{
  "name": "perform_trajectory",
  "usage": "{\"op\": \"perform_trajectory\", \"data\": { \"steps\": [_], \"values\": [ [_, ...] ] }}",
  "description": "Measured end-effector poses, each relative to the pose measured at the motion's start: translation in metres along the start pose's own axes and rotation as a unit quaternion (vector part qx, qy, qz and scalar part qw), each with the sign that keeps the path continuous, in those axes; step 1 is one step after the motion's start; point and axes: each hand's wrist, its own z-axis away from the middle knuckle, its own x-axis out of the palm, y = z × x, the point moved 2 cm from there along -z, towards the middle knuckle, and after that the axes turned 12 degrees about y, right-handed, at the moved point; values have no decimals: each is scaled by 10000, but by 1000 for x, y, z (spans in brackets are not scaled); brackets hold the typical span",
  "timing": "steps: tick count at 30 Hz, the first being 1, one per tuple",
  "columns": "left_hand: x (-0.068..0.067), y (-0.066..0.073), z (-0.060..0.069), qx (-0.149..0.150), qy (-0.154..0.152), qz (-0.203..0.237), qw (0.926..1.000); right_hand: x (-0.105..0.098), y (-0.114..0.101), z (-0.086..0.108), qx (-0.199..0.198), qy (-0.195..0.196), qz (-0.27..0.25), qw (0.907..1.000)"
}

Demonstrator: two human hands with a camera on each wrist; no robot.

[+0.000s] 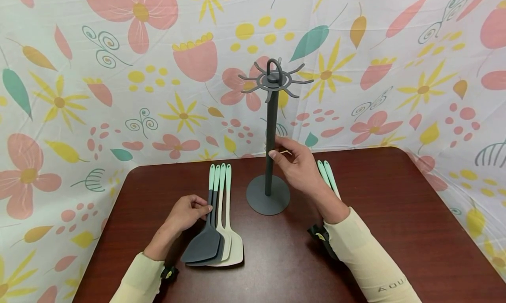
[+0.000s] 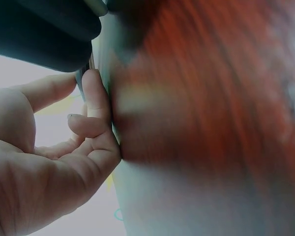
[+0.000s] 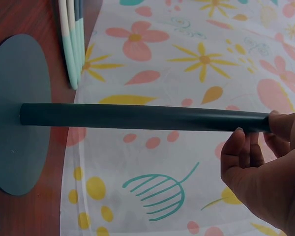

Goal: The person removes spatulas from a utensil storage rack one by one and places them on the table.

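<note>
A dark grey utensil stand (image 1: 271,131) with a round base and a ring of hooks on top stands upright on the table. My right hand (image 1: 298,164) pinches its pole (image 3: 152,117) between thumb and fingers. To the left lie several spatulas side by side, dark grey and cream, with mint handle ends. My left hand (image 1: 189,213) pinches the outermost dark grey spatula (image 1: 202,242) at its shaft, just above the blade. In the left wrist view the left hand (image 2: 59,147) has its knuckles low against the table, and dark blades fill the upper corner.
Two more mint-handled utensils (image 1: 326,173) lie right of the stand, partly hidden by my right forearm. The dark red-brown table (image 1: 395,232) ends at a flower-printed cloth (image 1: 245,110) hanging behind it. The stand's hooks (image 1: 298,81) spread outward above my right hand.
</note>
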Motion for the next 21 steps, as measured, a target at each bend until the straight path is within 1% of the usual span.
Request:
{"op": "perform_trajectory", "data": {
  "steps": [4, 21],
  "values": [
    [0, 0, 0, -35, 2, 27, 10000, 0, 0, 0, -18, 2, -12, 10000],
    [-4, -4, 0, -20, -189, 116, 9998, 1, 1, 2, -86, 6, 16, 10000]
  ]
}}
